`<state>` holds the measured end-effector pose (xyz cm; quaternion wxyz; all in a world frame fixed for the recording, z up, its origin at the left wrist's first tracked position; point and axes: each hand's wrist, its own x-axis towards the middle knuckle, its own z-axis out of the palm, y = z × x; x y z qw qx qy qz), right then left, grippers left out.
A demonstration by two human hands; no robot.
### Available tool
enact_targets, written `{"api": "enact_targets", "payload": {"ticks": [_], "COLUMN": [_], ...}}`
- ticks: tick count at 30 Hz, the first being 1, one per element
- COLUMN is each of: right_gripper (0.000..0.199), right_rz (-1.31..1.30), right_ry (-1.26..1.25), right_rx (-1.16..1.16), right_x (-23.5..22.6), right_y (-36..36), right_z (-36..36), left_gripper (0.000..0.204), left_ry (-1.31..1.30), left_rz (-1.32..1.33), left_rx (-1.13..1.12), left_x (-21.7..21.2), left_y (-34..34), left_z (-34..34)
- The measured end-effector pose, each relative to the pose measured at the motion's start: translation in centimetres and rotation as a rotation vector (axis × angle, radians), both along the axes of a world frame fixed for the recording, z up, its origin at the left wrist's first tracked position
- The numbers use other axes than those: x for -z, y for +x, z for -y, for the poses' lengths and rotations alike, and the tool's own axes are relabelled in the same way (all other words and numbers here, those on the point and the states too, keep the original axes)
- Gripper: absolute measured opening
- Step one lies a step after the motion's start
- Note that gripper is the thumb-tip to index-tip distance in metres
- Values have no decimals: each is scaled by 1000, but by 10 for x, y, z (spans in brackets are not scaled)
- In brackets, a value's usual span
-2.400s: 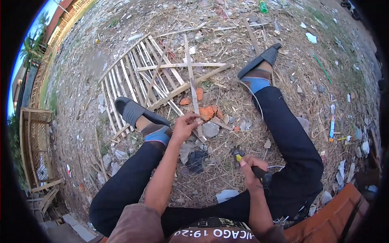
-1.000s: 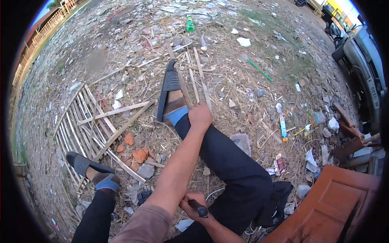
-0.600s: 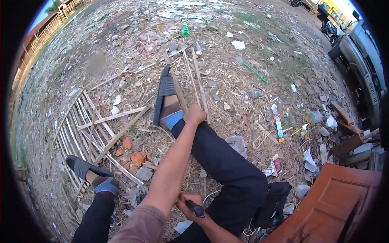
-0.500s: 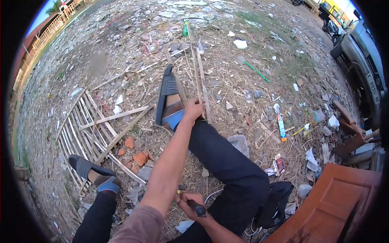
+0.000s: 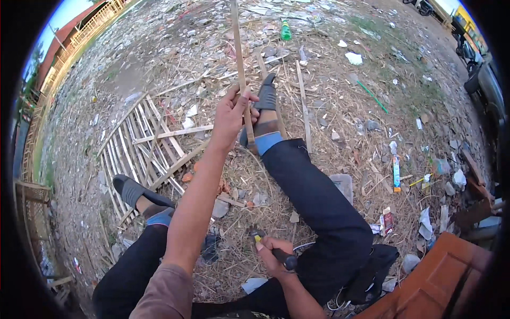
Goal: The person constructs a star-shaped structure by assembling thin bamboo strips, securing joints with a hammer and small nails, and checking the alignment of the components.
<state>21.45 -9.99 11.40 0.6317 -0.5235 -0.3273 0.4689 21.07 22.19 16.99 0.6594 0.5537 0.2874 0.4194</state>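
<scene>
My left hand (image 5: 232,112) grips a long, narrow wooden strip (image 5: 239,50) near its lower end. The strip stands nearly upright in view, its top reaching the upper edge and its lower end beside my right sandal (image 5: 269,99). Closer to me, my right hand (image 5: 276,254) is closed round a black-handled tool (image 5: 287,260) with a yellow part and a small dark metal end. That end is low over the dry straw, and the fingers partly hide the tool, so its exact kind is unclear. Another wooden strip (image 5: 303,101) lies on the ground right of my foot.
A slatted wooden frame (image 5: 139,143) lies by my left sandal (image 5: 130,192). Around are broken bricks, a green bottle (image 5: 286,31), a green stick (image 5: 372,97) and scattered litter. A brown wooden panel (image 5: 443,274) is at lower right; a parked vehicle (image 5: 486,90) stands far right.
My left hand has lifted a wooden strip off the ground and moved forward and left in view with it. The right hand still holds the tool. The view has shifted a little.
</scene>
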Motion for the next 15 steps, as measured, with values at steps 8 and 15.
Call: {"api": "enact_targets", "payload": {"ticks": [8, 15], "right_gripper": [35, 32], "right_rz": [10, 35], "right_ry": [20, -24], "right_rx": [-18, -35], "right_x": [-8, -14], "right_y": [-3, -9], "right_z": [3, -2], "left_gripper": [27, 22], "left_ry": [-249, -152], "left_rz": [-365, -557], "left_rx": [-341, -735], "left_x": [109, 159], "left_y": [-174, -189], "left_z": [93, 118]}}
